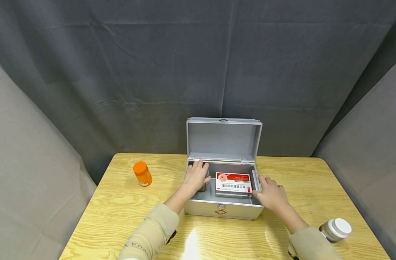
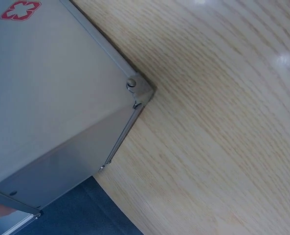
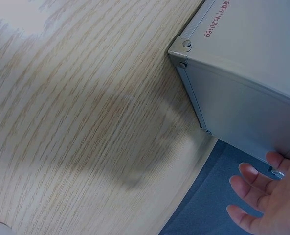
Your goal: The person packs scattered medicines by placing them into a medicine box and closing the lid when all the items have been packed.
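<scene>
An open silver first-aid box (image 1: 221, 209) stands on the table, its lid raised at the back. My left hand (image 1: 195, 176) reaches into the box's left end and grips a dark bottle (image 1: 203, 187) from above, covering most of it. At the box's right rim rests my right hand (image 1: 272, 193), its thumb at the edge and its other fingers loosely spread outside. In the right wrist view those fingers (image 3: 252, 178) show beside the box's side wall. Inside the box lies a red and white medicine carton (image 1: 233, 183).
An orange bottle (image 1: 142, 173) stands on the wooden table (image 1: 120, 216) to the left of the box. Near the right forearm is a jar with a white lid (image 1: 336, 230). A grey curtain (image 1: 152, 72) hangs behind the table.
</scene>
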`<control>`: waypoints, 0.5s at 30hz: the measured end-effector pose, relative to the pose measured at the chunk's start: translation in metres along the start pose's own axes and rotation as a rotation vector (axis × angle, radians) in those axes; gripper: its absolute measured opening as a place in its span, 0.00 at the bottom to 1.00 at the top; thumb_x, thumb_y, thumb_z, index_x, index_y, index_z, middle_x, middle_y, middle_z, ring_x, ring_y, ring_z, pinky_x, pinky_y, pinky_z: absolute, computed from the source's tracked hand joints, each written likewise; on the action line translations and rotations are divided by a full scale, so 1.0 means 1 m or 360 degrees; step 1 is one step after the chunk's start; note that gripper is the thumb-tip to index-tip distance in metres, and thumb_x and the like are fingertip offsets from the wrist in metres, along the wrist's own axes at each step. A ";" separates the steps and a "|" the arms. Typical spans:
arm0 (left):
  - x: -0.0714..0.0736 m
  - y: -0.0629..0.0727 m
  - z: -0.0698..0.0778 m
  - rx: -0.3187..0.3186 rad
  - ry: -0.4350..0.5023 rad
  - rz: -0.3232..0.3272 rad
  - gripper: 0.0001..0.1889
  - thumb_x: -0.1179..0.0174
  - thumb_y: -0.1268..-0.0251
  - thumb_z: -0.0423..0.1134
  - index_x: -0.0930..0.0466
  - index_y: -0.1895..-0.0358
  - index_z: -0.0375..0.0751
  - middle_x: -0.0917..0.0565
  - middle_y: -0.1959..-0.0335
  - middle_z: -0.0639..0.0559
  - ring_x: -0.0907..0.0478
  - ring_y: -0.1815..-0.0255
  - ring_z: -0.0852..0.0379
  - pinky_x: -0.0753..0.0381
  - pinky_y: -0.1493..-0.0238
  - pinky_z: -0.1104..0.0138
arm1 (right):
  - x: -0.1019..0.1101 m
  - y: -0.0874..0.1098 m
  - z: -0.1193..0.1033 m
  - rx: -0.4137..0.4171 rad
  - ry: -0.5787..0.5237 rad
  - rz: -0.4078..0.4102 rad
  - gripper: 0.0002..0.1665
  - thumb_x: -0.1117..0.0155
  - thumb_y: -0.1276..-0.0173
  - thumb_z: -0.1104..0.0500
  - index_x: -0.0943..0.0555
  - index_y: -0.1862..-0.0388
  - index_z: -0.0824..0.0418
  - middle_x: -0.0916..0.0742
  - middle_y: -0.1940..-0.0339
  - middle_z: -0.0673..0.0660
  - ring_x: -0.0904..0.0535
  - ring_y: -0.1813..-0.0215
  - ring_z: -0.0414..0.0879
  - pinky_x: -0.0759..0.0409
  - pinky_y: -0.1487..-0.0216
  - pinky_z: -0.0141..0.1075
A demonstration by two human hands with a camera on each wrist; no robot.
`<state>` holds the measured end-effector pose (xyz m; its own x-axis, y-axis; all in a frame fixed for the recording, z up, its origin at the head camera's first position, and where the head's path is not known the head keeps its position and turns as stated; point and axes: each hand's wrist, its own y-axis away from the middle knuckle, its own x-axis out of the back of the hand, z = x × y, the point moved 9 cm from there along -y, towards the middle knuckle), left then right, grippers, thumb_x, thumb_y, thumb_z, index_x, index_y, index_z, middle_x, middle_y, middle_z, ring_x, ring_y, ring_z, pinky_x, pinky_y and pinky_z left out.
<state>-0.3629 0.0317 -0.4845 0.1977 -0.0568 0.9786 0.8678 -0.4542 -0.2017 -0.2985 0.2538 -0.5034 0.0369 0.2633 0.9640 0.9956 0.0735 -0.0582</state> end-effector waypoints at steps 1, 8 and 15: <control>0.000 0.000 0.000 -0.0001 -0.0006 -0.0002 0.25 0.40 0.45 0.55 0.28 0.48 0.44 0.25 0.52 0.45 0.29 0.53 0.50 0.27 0.59 0.60 | 0.000 0.000 0.000 -0.0001 -0.0002 0.0000 0.38 0.43 0.42 0.45 0.38 0.39 0.66 0.26 0.48 0.71 0.30 0.48 0.68 0.37 0.52 0.65; 0.002 0.001 0.001 -0.0014 -0.0032 0.0038 0.26 0.39 0.47 0.55 0.27 0.49 0.44 0.25 0.51 0.45 0.28 0.54 0.50 0.27 0.61 0.60 | 0.002 0.002 -0.002 -0.0005 -0.0011 0.0000 0.36 0.43 0.41 0.46 0.37 0.40 0.65 0.25 0.49 0.71 0.30 0.48 0.68 0.37 0.52 0.65; 0.003 0.002 0.001 -0.0022 -0.0030 0.0060 0.25 0.39 0.47 0.55 0.27 0.50 0.44 0.25 0.53 0.45 0.28 0.55 0.50 0.27 0.61 0.60 | 0.002 0.001 -0.002 -0.0011 -0.0014 -0.0004 0.37 0.44 0.41 0.45 0.37 0.39 0.65 0.25 0.49 0.71 0.30 0.48 0.68 0.37 0.52 0.65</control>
<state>-0.3599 0.0318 -0.4818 0.2387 -0.0574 0.9694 0.8531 -0.4645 -0.2375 -0.2970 0.2524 -0.5006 0.0336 0.2716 0.9618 0.9963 0.0673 -0.0538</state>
